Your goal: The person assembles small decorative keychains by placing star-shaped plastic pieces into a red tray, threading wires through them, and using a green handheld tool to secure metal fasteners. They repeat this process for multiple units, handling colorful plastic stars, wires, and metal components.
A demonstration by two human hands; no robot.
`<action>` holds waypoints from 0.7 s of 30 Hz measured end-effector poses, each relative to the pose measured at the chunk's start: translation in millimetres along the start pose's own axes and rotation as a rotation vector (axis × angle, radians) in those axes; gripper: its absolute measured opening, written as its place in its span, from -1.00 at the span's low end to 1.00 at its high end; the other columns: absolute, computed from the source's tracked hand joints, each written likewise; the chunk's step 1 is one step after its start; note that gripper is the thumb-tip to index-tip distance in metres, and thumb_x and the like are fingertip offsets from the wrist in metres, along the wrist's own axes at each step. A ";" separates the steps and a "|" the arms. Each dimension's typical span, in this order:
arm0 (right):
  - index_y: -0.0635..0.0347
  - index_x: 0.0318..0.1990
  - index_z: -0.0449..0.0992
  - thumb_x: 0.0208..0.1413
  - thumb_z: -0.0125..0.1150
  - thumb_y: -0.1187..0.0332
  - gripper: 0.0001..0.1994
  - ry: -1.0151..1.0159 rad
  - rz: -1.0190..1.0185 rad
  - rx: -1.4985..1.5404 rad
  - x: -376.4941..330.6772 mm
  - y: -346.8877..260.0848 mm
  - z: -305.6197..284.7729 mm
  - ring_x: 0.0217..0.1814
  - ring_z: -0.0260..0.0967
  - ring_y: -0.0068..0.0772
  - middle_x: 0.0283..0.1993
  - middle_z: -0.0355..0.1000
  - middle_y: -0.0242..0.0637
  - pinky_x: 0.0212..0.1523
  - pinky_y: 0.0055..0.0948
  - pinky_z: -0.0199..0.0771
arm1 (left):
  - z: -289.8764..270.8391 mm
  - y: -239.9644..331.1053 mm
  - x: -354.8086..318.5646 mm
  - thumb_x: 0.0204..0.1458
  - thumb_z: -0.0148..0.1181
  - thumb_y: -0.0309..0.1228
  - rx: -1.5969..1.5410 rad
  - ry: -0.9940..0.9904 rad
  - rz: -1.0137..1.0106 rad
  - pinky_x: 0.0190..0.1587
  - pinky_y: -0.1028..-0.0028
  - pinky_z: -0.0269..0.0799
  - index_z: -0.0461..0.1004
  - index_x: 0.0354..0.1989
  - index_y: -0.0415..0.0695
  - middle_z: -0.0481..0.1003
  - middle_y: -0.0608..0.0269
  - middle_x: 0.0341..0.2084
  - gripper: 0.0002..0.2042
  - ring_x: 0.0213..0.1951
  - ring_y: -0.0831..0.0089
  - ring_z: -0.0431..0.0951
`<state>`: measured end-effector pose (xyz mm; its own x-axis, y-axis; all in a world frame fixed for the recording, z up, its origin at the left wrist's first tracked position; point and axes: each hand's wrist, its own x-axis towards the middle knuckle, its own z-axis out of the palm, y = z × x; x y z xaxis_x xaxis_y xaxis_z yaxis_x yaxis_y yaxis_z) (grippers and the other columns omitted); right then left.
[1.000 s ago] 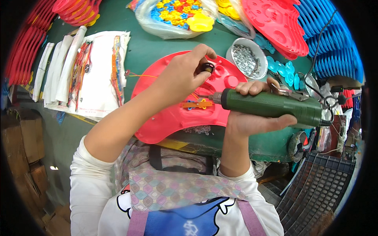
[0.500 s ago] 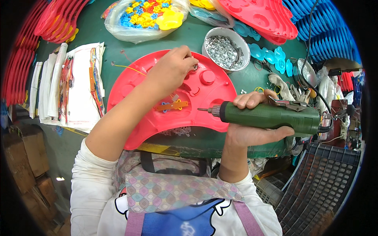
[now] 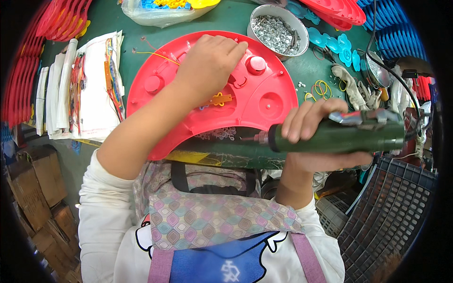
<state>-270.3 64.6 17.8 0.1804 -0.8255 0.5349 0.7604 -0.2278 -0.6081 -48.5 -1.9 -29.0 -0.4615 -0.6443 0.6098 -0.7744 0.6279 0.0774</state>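
Shell [image 3: 243, 113], red plastic, on the green table [image 3: 231, 21], curved-in edge toward the wearer. Left hand [image 3: 207, 63] over its far middle part, fingers bent and close together; tips mostly hidden behind the hand, so cannot tell whether they pinch anything or touch the plastic. Round knob [image 3: 256, 65] of the shell just right of those fingers, apart from them. Orange strip [image 3: 220, 99] in a hollow nearer the wearer, partly covered by the left hand. Thin wire [image 3: 158, 54] sticks out past the far-left rim. Right hand [image 3: 306, 122] wrapped round a green screwdriver [image 3: 339, 139], fingers over the top, thumb along the underside; grip closed on the body, outline blurred. Its bit points left, near the shell's near edge; whether over plastic or table, cannot tell. Bowl [image 3: 283, 55] of screws beyond the shell, to the right; yellow loops [image 3: 322, 88] nearer.
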 end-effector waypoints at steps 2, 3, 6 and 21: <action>0.33 0.10 0.34 -0.10 0.00 -0.70 0.10 -0.043 0.006 -0.099 -13.9 -1.3 -1.3 -0.49 0.43 -0.31 -0.45 0.41 -0.20 -0.43 -0.29 0.57 | -14.2 3.0 1.9 -0.01 0.18 -0.50 -0.029 -0.036 -0.066 -0.13 0.26 0.45 0.48 -0.21 -0.19 0.45 0.15 -0.32 -0.83 -0.20 0.17 0.52; 0.36 0.08 0.32 -0.15 0.03 -0.72 0.13 -0.057 0.008 -0.132 -22.2 -1.3 -5.4 -0.49 0.44 -0.27 -0.45 0.43 -0.15 -0.42 -0.27 0.59 | -24.7 9.6 3.6 -0.01 0.19 -0.51 -0.084 -0.036 -0.087 -0.15 0.26 0.46 0.47 -0.23 -0.19 0.44 0.14 -0.32 -0.84 -0.21 0.15 0.52; 0.34 0.06 0.34 -0.09 0.08 -0.66 0.05 0.057 0.050 -0.225 -41.8 5.9 -1.2 -0.42 0.46 -0.26 -0.44 0.44 -0.13 -0.33 -0.25 0.60 | -62.5 45.1 -14.4 -0.01 0.19 -0.53 -0.273 -0.110 -0.149 -0.22 0.26 0.47 0.42 -0.25 -0.19 0.40 0.12 -0.31 -0.85 -0.23 0.12 0.50; 0.25 0.13 0.38 -0.12 -0.13 -0.76 0.12 -0.013 -0.133 -0.208 -1.1 4.2 22.9 -0.50 0.39 -0.35 -0.44 0.38 -0.30 -0.50 -0.33 0.49 | -68.9 60.9 -49.3 -0.19 0.49 -0.48 -0.548 -0.150 -0.103 -0.18 0.27 0.46 0.59 -0.31 -0.10 0.42 0.22 -0.31 -0.76 -0.24 0.20 0.45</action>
<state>-253.1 76.4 28.2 0.0964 -0.7749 0.6247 0.6331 -0.4366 -0.6392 -43.1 98.2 0.0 -0.4824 -0.7440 0.4623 -0.4996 0.6672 0.5525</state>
